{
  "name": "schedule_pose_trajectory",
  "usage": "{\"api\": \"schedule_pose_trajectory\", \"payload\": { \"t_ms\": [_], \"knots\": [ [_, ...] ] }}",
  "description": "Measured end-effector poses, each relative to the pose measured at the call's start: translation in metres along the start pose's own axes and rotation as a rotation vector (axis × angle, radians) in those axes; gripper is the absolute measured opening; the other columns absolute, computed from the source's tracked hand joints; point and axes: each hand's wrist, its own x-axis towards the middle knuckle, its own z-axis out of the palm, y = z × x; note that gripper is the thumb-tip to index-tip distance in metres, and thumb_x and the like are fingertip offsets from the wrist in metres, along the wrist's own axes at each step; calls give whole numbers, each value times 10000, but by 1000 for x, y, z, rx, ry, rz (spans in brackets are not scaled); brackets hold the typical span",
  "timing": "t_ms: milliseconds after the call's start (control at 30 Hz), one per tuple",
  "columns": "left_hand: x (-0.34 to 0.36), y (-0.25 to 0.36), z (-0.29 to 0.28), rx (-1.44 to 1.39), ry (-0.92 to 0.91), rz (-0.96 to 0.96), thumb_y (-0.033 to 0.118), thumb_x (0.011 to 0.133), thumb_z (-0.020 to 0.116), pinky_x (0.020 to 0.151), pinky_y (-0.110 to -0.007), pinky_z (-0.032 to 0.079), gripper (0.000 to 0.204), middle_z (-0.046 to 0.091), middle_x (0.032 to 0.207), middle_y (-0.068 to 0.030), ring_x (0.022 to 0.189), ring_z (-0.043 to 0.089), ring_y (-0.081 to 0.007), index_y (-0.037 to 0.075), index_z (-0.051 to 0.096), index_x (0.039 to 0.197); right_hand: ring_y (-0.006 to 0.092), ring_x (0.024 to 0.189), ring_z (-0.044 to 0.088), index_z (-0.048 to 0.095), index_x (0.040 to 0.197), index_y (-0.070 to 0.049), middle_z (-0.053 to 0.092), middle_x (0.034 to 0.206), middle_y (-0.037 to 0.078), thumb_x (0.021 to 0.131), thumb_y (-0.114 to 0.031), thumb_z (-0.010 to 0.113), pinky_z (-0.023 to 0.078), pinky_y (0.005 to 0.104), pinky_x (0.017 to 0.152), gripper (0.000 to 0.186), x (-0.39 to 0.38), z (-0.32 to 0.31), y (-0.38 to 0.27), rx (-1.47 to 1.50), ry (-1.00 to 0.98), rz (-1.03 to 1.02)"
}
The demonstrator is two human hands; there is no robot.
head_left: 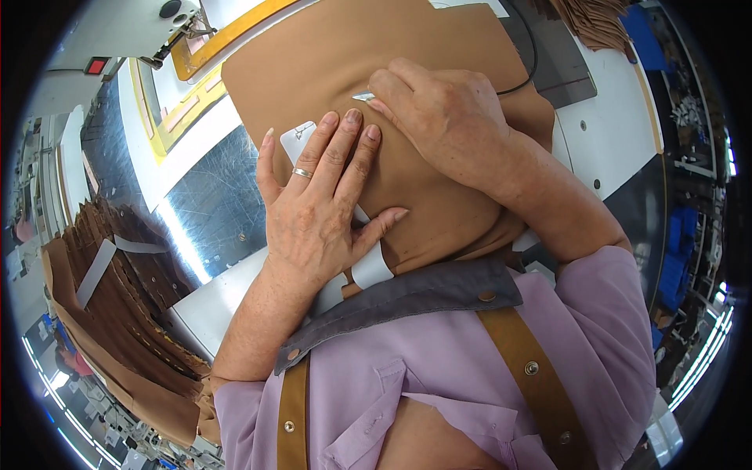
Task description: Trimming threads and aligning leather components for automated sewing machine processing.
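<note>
A large tan sheet of leather or fabric (309,59) lies folded over at its lower right, near my body. My left hand (317,200) rests flat on it, fingers apart, over a white card or strip (294,141). Just right of those fingertips, my right hand (442,117) is closed on a small metal blade or pointed tool (363,96), whose tip touches or hovers over the sheet. Most of that tool is hidden in my fingers. A white strip (372,266) shows below my left thumb.
A sewing machine (110,39) and yellow templates (145,110) are at upper left, beside a metal plate (204,188). Stacked brown pieces lie lower left (137,305) and upper right (583,19). A black cord (535,55) runs behind the sheet. Blue bins (677,251) stand right; someone (70,360) is far left.
</note>
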Motion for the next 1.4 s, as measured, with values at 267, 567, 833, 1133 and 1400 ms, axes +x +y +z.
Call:
{"api": "schedule_pose_trajectory", "payload": {
  "t_ms": [267,567,833,1133,1400],
  "knots": [
    [0,1,-1,3,12,15,636,773,779,1231,-564,128,842,555,1529,-27,1409,513,-234,181,603,1459,265,709,710,634,1034,-84,663,903,71,899,-196,723,564,374,597,196,1,-1,14,60,72,35],
    [2,1,-1,0,-19,26,640,751,794,1222,-544,153,810,546,1544,-20,1387,510,-271,94,660,1334,263,799,701,680,1047,-63,681,940,85,913,-184,747,552,375,678,193,-3,-15,21,252,9,76],
    [4,3,-4,9,-46,5,681,779,741,1235,-539,125,848,515,1569,-7,1373,506,-258,199,598,1463,281,817,694,675,1083,-67,674,954,82,897,-173,748,547,382,679,226,-3,-12,19,210,-8,28],
    [3,3,-4,27,-81,2,696,785,726,1240,-558,107,850,500,1578,2,1369,505,-260,277,562,1507,247,735,709,611,1033,-87,620,882,59,896,-274,756,567,355,598,273,-3,-9,20,116,44,-42],
    [3,3,-6,26,-72,4,674,777,745,1236,-566,113,848,509,1569,1,1351,518,-267,273,568,1502,227,678,708,615,992,-103,610,836,47,925,-254,719,562,346,551,195,-2,-9,12,42,26,-15]
  ]
}}
